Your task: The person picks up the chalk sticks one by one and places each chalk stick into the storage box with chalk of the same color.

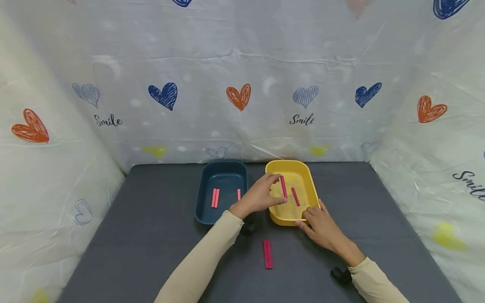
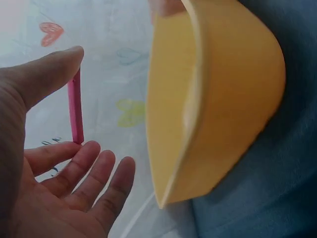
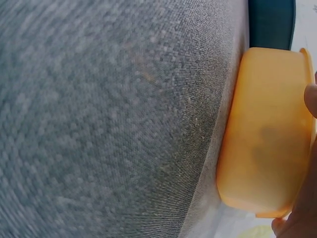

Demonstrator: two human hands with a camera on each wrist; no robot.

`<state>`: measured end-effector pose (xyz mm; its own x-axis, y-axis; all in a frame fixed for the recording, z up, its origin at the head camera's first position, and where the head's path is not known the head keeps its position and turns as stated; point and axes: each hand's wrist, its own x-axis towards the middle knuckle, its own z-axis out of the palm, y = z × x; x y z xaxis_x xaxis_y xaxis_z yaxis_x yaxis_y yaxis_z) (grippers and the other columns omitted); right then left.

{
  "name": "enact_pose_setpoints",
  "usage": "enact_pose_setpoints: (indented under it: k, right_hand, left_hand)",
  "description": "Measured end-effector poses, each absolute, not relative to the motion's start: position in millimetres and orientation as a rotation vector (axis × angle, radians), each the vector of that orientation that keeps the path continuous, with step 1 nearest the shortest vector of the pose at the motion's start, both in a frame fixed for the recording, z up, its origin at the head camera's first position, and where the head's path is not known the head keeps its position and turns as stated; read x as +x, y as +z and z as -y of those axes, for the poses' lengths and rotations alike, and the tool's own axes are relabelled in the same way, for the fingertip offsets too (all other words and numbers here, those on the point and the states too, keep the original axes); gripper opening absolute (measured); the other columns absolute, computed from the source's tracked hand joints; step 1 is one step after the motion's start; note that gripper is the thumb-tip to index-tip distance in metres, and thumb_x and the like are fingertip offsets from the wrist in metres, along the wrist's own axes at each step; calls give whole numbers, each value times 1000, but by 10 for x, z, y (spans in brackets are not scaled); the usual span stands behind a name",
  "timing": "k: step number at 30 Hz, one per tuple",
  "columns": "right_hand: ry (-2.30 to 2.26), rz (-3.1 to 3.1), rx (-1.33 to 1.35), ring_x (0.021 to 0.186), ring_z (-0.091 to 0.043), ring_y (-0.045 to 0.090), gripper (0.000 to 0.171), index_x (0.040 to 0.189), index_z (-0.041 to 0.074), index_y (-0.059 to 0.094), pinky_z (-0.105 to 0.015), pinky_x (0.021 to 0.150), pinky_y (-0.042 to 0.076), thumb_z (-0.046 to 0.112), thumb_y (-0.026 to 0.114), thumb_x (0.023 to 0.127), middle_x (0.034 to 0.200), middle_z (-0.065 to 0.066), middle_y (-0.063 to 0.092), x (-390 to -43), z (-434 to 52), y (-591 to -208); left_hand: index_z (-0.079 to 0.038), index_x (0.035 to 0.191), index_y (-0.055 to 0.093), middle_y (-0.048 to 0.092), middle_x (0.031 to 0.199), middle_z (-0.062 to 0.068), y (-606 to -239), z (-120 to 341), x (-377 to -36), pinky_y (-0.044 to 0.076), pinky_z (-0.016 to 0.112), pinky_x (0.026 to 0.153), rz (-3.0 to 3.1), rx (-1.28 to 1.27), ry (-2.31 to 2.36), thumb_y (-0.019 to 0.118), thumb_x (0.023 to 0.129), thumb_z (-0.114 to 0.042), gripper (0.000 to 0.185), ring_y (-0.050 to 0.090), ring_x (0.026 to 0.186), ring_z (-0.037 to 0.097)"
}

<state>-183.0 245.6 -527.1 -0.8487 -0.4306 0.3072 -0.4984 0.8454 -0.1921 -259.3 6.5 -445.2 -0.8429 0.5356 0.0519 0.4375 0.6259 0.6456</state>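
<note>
My left hand [image 1: 278,189] reaches over the yellow tray [image 1: 312,189] and pinches a pink stick [image 1: 283,186] between thumb and fingertip. The left wrist view shows that stick [image 2: 76,111] upright in the pinch of my left hand [image 2: 81,101], beside the yellow tray [image 2: 223,99]. A second pink stick [image 1: 295,196] lies inside the tray. My right hand [image 1: 312,216] rests with flat fingers on the tray's near right corner. In the right wrist view, fingertips [image 3: 311,99] touch the rim of the yellow tray [image 3: 267,139].
A dark blue tray [image 1: 202,189] stands left of the yellow one and holds three pink sticks [image 1: 215,198]. Two more pink sticks [image 1: 267,253] lie side by side on the grey table [image 1: 151,235]. Cloth walls with heart prints close in the back and sides.
</note>
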Motion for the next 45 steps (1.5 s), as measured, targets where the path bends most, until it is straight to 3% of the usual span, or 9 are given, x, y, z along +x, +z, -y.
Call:
enact_pose_setpoints:
  k: [7,28,37,45]
  right_hand:
    - [386,2788,707,86,-20,57,22,84,19,57,-63,116,23,38,63,95,82,4,56,-1834,-2412,-5268]
    - [372,2799,686,86,-19,57,23,83,20,56,-63,116,24,39,62,95,80,5,54,-1825,-2434,-5251]
    - [359,2784,715,84,-18,56,23,83,20,56,-63,115,25,39,62,96,80,6,54,-1816,-2431,-5275]
    - [360,2774,714,84,-19,57,22,83,20,56,-63,115,25,37,62,96,80,5,55,-1826,-2428,-5245]
  left_hand:
    - [-13,148,42,44,148,9,-4550,-86,-2721,44,43,110,-2745,796,919,76,84,-43,78,50,130,25]
    - [-13,143,50,57,128,5,-4636,-360,-2947,48,37,103,-2766,770,682,76,82,-47,74,53,116,19]
    - [-12,140,53,59,126,3,-4717,-451,-2970,39,42,111,-2797,817,524,77,81,-48,73,51,119,20]
    - [-13,138,56,56,135,4,-4736,-531,-3006,31,42,118,-2821,798,417,77,80,-50,72,47,128,22]
